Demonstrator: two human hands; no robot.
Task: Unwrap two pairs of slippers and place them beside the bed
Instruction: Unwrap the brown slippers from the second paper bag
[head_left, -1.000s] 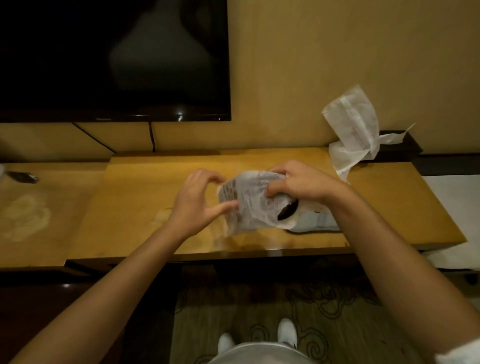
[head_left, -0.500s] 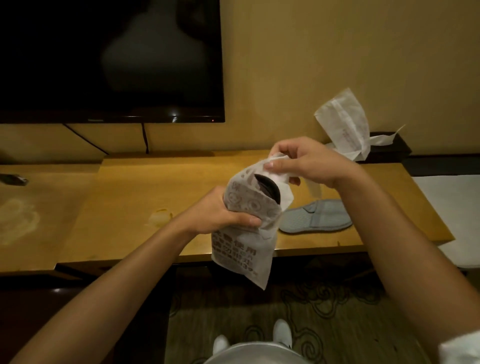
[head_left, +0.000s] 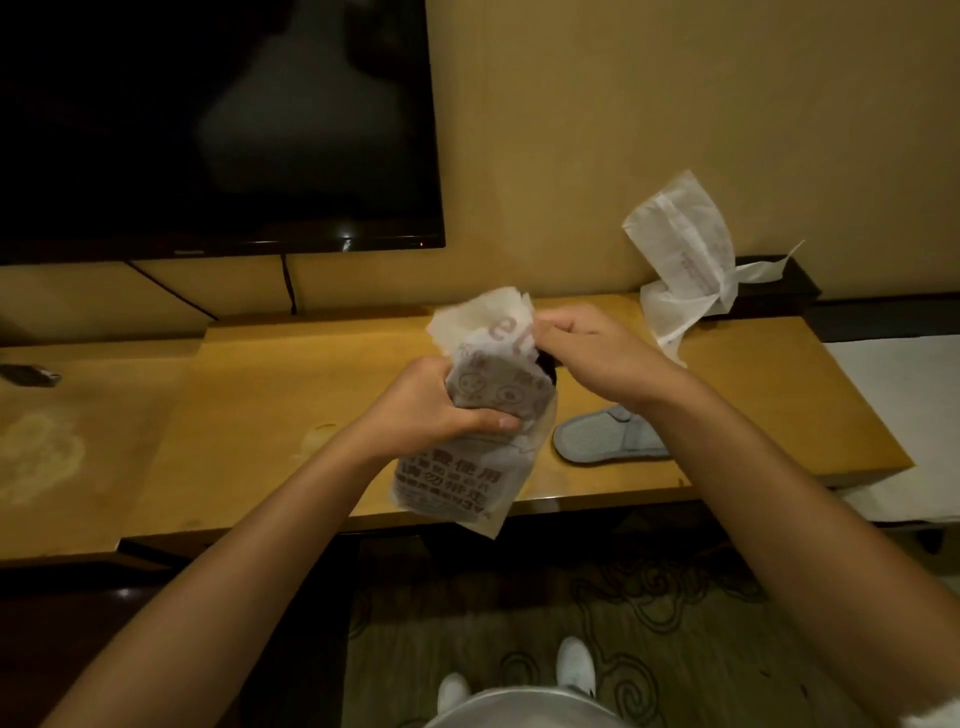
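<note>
I hold a white printed wrapper bag (head_left: 467, 467) upright over the front edge of the wooden desk (head_left: 249, 415). My left hand (head_left: 436, 410) grips its middle, and something dark shows inside near the top. My right hand (head_left: 587, 353) pinches the bag's torn top edge and pulls it open. A grey slipper (head_left: 602, 441) lies flat on the desk just right of the bag, partly behind my right forearm. An empty white wrapper (head_left: 685, 260) leans against the wall at the desk's back right.
A black TV (head_left: 208, 124) hangs on the wall above the desk's left half. A small dark object (head_left: 28, 375) lies at the far left. White bedding (head_left: 898, 415) borders the desk on the right. Patterned carpet (head_left: 649, 623) and my white shoes are below.
I lifted the wrapped bag off the desk and turned it upright. My left hand closed around its middle; my right hand moved to the top and is tearing it open. The grey slipper became visible.
</note>
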